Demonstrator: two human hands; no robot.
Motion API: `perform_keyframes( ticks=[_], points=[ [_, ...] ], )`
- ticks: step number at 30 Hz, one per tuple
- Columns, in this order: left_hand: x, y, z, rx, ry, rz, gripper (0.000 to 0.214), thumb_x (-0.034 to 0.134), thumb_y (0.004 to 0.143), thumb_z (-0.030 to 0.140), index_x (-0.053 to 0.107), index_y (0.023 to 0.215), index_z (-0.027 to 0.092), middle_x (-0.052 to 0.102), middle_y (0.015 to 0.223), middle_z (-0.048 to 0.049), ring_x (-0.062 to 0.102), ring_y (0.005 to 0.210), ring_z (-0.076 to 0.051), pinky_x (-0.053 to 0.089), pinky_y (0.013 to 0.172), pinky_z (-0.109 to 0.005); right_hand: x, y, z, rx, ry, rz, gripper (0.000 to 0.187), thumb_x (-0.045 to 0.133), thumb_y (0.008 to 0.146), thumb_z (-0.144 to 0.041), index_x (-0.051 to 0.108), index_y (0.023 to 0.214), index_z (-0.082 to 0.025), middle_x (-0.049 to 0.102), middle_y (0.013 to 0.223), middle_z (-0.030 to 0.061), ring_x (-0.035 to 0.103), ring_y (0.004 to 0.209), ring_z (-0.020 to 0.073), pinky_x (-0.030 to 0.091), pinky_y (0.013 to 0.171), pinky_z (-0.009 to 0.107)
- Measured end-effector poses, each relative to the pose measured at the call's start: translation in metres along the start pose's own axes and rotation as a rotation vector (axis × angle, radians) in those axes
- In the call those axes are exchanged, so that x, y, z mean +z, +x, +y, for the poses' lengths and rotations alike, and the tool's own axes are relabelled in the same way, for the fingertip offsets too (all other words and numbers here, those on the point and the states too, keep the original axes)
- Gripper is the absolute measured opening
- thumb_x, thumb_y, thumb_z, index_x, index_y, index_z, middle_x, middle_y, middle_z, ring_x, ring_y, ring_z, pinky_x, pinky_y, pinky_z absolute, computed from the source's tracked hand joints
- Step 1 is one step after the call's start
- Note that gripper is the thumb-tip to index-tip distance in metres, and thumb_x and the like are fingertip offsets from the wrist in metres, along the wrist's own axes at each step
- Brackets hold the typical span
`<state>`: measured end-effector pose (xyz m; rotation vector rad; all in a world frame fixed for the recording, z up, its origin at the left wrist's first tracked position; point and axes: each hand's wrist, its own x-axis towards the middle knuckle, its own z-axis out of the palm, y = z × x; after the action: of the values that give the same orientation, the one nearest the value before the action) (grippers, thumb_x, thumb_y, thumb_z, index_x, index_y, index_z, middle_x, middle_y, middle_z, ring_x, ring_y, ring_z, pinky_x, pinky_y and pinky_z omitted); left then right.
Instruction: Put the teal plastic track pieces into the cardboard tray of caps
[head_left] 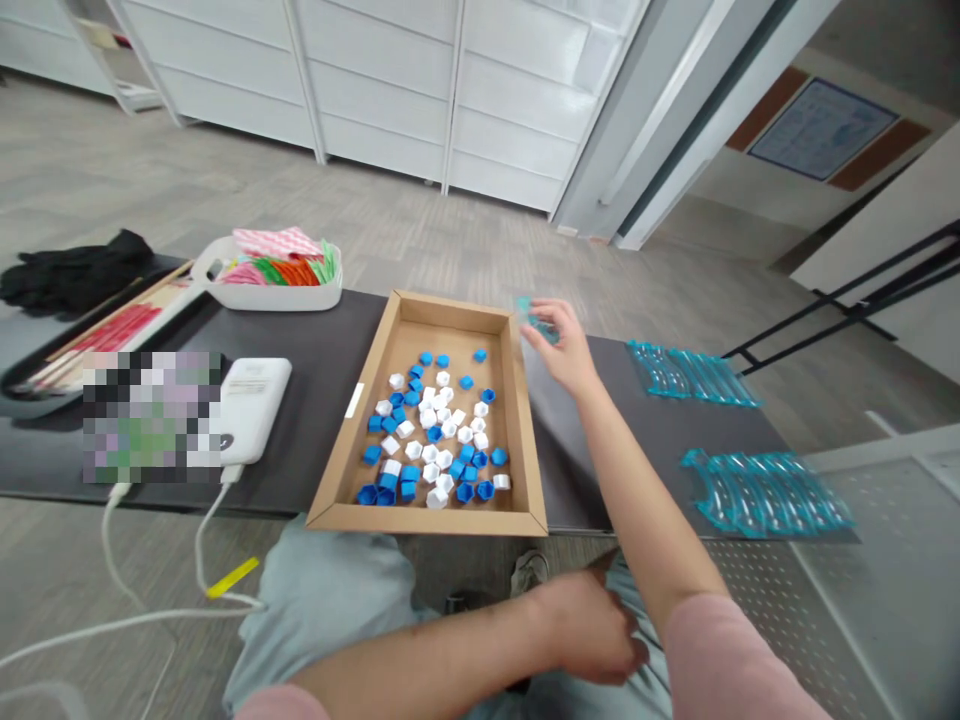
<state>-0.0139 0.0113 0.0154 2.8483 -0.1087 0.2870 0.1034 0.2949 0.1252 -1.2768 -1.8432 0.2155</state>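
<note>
My right hand [559, 345] is raised by the far right corner of a shallow cardboard box [534, 480]. Its fingers pinch a translucent teal plastic piece [523, 306], blurred and partly covered by the fingers. Inside the box lie many small hexagonal caps, some blue [466, 382], others white [430, 453], mostly in the middle and near half. My left hand [592, 630] rests on my lap below the table edge, fingers curled in, with nothing visible in it.
Two rows of teal-edged clear plastic pieces, a far row [694, 376] and a near row [772, 492], lie on the dark table [577, 490] at right. At left are a white power bank [255, 410] with cables, a basket [277, 297] of colourful items, a long tray [30, 405] and black cloth [79, 275].
</note>
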Motion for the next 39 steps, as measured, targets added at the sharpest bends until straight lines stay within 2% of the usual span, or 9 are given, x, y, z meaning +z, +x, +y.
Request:
perform_keyframes(
  ticks=[5, 9, 12, 17, 22, 26, 31, 35, 39],
  points=[
    [-0.002, 0.007, -0.012, 0.058, -0.090, -0.038, 0.031, 0.069, 0.112, 0.040, 0.071, 0.085, 0.024, 0.089, 0.095, -0.0031, 0.088, 0.088, -0.024, 0.060, 0.070, -0.041, 0.083, 0.056, -0.051, -0.347, 0.008, -0.498, 0.028, 0.079, 0.111, -0.046, 0.079, 0.133, -0.028, 0.072, 0.151, 0.0138, 0.070, 0.142, 0.0327, 0.056, 0.128, 0.057],
    [0.000, 0.012, -0.016, 0.042, -0.105, -0.035, 0.034, 0.071, 0.112, 0.043, 0.069, 0.083, 0.024, 0.090, 0.098, -0.0036, 0.088, 0.088, -0.024, 0.058, 0.069, -0.040, 0.113, 0.073, -0.057, -0.362, -0.146, -0.570, 0.033, 0.076, 0.113, -0.037, 0.075, 0.145, -0.029, 0.070, 0.162, 0.0140, 0.064, 0.152, 0.0347, 0.047, 0.134, 0.062],
    [-0.003, 0.011, -0.015, 0.032, -0.094, -0.024, 0.036, 0.068, 0.112, 0.038, 0.068, 0.078, 0.024, 0.090, 0.095, -0.0032, 0.087, 0.084, -0.024, 0.054, 0.068, -0.039, 0.089, 0.064, -0.042, -0.285, -0.207, -0.474, 0.031, 0.064, 0.118, -0.036, 0.075, 0.146, -0.029, 0.072, 0.159, 0.0136, 0.065, 0.151, 0.0335, 0.041, 0.136, 0.062],
    [-0.019, 0.000, -0.007, 0.030, -0.077, -0.040, 0.024, 0.067, 0.110, 0.030, 0.078, 0.092, 0.020, 0.087, 0.092, -0.0058, 0.087, 0.087, -0.024, 0.051, 0.071, -0.038, -0.006, 0.014, 0.007, -0.046, -0.389, -0.324, 0.037, 0.056, 0.117, -0.037, 0.075, 0.148, -0.027, 0.074, 0.152, 0.0159, 0.066, 0.149, 0.0348, 0.042, 0.132, 0.059],
    [-0.027, -0.004, -0.003, 0.029, -0.098, -0.090, 0.026, 0.071, 0.113, 0.042, 0.081, 0.107, 0.019, 0.088, 0.106, -0.0081, 0.085, 0.097, -0.024, 0.051, 0.084, -0.039, -0.104, -0.047, 0.065, 0.488, -0.645, -0.110, 0.059, 0.066, 0.107, -0.040, 0.065, 0.162, -0.019, 0.060, 0.173, 0.0256, 0.056, 0.162, 0.0427, 0.042, 0.133, 0.064],
    [-0.027, -0.002, 0.001, 0.016, -0.126, -0.140, 0.026, 0.069, 0.114, 0.041, 0.082, 0.109, 0.019, 0.089, 0.112, -0.0086, 0.085, 0.101, -0.025, 0.052, 0.086, -0.040, -0.151, -0.081, 0.099, 0.844, -0.753, 0.020, 0.078, 0.073, 0.104, -0.049, 0.056, 0.172, -0.014, 0.040, 0.188, 0.0322, 0.040, 0.174, 0.0496, 0.034, 0.139, 0.069],
    [-0.026, -0.002, -0.001, -0.013, -0.131, -0.151, 0.027, 0.069, 0.114, 0.043, 0.081, 0.106, 0.021, 0.090, 0.112, -0.0073, 0.085, 0.099, -0.026, 0.052, 0.086, -0.039, -0.162, -0.099, 0.110, 0.956, -0.695, 0.017, 0.068, 0.069, 0.102, -0.046, 0.061, 0.164, -0.019, 0.052, 0.176, 0.0306, 0.057, 0.158, 0.0473, 0.042, 0.133, 0.068],
    [-0.024, -0.004, -0.002, 0.003, -0.094, -0.153, 0.028, 0.068, 0.114, 0.043, 0.081, 0.106, 0.019, 0.088, 0.106, -0.0074, 0.086, 0.098, -0.023, 0.052, 0.083, -0.037, -0.140, -0.101, 0.100, 0.927, -0.651, 0.012, 0.069, 0.064, 0.100, -0.039, 0.059, 0.164, -0.015, 0.049, 0.173, 0.0323, 0.054, 0.160, 0.0496, 0.039, 0.135, 0.068],
    [-0.023, -0.003, -0.002, 0.026, -0.073, -0.131, 0.028, 0.071, 0.112, 0.044, 0.081, 0.101, 0.020, 0.088, 0.099, -0.0058, 0.087, 0.095, -0.022, 0.053, 0.077, -0.035, -0.112, -0.088, 0.080, 0.781, -0.457, 0.091, 0.072, 0.068, 0.093, -0.042, 0.058, 0.163, -0.023, 0.050, 0.167, 0.0258, 0.051, 0.160, 0.0491, 0.039, 0.135, 0.073]
  ],
)
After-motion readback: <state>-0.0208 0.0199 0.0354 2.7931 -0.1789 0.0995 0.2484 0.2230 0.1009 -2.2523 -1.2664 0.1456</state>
